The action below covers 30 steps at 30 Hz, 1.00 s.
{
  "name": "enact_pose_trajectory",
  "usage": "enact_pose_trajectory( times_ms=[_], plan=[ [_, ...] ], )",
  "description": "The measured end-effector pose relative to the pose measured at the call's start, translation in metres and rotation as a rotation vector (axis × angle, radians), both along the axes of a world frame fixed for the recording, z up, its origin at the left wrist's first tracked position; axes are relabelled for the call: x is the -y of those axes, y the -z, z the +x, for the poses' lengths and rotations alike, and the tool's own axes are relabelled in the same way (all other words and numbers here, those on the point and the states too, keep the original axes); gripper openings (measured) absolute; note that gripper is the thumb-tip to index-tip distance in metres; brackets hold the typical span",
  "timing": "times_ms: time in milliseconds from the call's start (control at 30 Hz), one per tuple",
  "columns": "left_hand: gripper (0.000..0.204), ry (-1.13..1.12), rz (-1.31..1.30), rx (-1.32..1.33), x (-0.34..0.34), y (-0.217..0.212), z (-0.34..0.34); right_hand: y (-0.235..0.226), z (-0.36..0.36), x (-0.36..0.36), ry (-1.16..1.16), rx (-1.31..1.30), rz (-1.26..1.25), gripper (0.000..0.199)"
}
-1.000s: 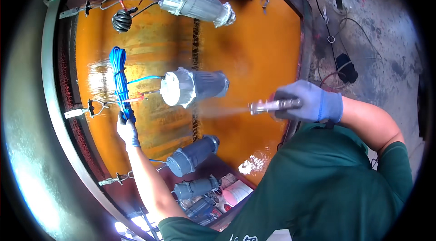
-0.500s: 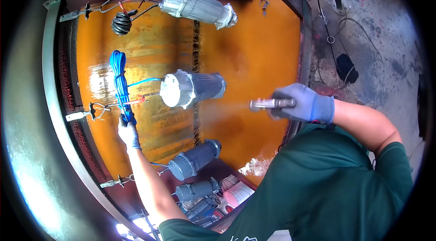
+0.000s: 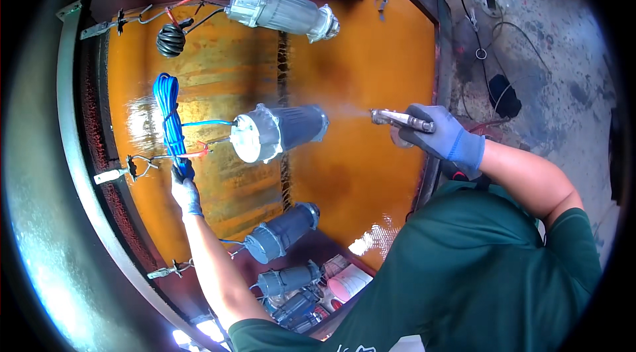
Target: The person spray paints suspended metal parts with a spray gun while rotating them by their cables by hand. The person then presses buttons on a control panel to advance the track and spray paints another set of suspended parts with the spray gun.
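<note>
Your right hand point(image 3: 447, 140), gloved, is closed around a spray gun point(image 3: 399, 119) just right of the hanging grey motor housing point(image 3: 281, 131), its mist drifting onto the housing's body. Your left hand point(image 3: 185, 186) pinches the blue cable coil point(image 3: 167, 113) left of that housing. Beyond it stands the orange backdrop point(image 3: 371, 54).

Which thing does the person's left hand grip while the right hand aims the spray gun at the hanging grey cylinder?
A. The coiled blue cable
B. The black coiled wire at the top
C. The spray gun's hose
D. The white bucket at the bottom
A: the gloved left hand closes round the lower end of the coiled blue cable, while the right hand holds the spray gun.
</note>
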State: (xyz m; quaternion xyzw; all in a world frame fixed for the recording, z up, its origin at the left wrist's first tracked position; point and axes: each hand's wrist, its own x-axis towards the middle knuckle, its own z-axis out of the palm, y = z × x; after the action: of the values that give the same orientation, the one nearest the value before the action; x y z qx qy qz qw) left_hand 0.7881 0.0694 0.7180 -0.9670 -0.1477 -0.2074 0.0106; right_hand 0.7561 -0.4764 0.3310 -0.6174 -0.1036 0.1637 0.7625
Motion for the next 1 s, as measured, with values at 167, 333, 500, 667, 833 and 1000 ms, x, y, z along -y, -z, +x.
enact_pose_trajectory(
  times_ms=[167, 333, 500, 667, 833, 1000],
  plan=[
    [0.079, 0.014, 0.034, -0.037, -0.063, -0.035, -0.016, 0.005, -0.001, 0.003, -0.281, 0.254, -0.188, 0.025],
    [0.065, 0.2, 0.444, 0.25, -0.041, 0.011, -0.019, 0.01, 0.008, -0.002, -0.067, 0.008, -0.123, 0.025],
    [0.045, 0.154, 0.412, 0.515, 0.051, 0.05, -0.017, 0.018, 0.006, 0.004, -0.428, 0.291, -0.301, 0.019],
    [0.044, 0.347, 0.64, 0.463, 0.121, 0.032, 0.006, 0.002, 0.005, -0.005, -0.127, 0.084, 0.121, 0.016],
    [0.054, 0.412, 0.464, 0.219, 0.145, 0.015, 0.048, -0.026, 0.008, 0.0, -0.388, 0.421, -0.009, 0.023],
    [0.055, 0.492, -0.144, 0.091, 0.134, 0.02, 0.078, -0.044, 0.016, -0.005, -0.129, 0.195, 0.148, 0.022]
  ],
)
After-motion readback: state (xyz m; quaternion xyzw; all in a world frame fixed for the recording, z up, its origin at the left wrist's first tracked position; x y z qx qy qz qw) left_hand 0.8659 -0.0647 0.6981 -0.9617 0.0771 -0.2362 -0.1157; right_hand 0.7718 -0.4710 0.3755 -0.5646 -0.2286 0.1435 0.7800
